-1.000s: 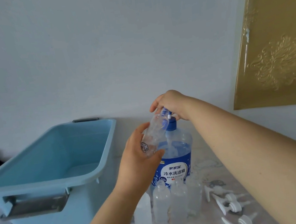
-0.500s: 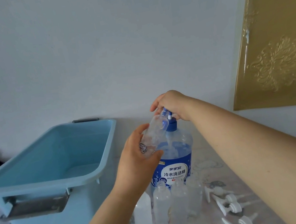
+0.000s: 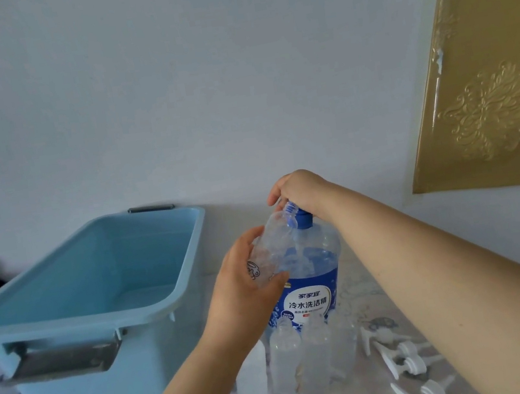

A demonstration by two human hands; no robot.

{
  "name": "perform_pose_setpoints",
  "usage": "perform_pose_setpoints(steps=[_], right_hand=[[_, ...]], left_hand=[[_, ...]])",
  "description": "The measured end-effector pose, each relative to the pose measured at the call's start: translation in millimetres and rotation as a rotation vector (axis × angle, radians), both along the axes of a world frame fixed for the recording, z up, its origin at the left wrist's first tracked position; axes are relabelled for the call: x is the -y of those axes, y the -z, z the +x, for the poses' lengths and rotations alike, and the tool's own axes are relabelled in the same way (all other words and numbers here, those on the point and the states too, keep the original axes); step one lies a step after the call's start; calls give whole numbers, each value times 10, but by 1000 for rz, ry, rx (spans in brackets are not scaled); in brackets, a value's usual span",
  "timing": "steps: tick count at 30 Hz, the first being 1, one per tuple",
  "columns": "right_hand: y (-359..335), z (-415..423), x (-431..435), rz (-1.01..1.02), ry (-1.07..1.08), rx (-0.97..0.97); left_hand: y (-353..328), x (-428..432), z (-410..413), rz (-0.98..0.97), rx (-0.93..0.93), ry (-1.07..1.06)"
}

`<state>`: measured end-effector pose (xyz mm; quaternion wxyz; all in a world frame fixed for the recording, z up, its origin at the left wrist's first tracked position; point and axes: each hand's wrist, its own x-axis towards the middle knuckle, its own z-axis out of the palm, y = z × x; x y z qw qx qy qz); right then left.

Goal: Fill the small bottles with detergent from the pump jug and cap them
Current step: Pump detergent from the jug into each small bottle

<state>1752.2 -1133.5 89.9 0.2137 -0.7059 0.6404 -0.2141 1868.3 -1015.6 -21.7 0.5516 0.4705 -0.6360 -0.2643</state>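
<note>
— right hand has sunk a shade lower on the pump head than half a second back; left hand and its bottle sit where they were.
— what are the fingers doing?
— right fingers are curled over the pump head, bearing on it. left fingers are wrapped round one small bottle, clear and tilted, its mouth up against the spout just under the right fingers. whether anything is inside it i cannot tell.
— and the jug?
— one pump jug, upright on the surface, directly below the right fingers and just behind the left ones. liquid stands partway up it.
— how many bottles are waiting?
— four standing bottles, in a tight row below the left fingers, in front of the jug: one milky white at the left end, three clear. with the held one, five.
— caps?
— white pump caps lie loose on the surface, under the right forearm, right of the row. i make out four, but they overlap and the lowest is cut by the frame edge, so that count is unsure.
— anything else?
— one pale blue tub, well left of the left fingers, and one gold embossed panel on the wall, up and right of the right fingers.
</note>
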Motion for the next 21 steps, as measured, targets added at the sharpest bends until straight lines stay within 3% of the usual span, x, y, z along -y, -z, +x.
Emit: perform_pose_setpoints(steps=[8, 21], right_hand=[[-131, -72, -104, 16, 40, 298], [-24, 10, 22, 70, 54, 69]], left_hand=[[-138, 13, 28, -39, 27, -10], [-5, 37, 23, -1, 59, 5]])
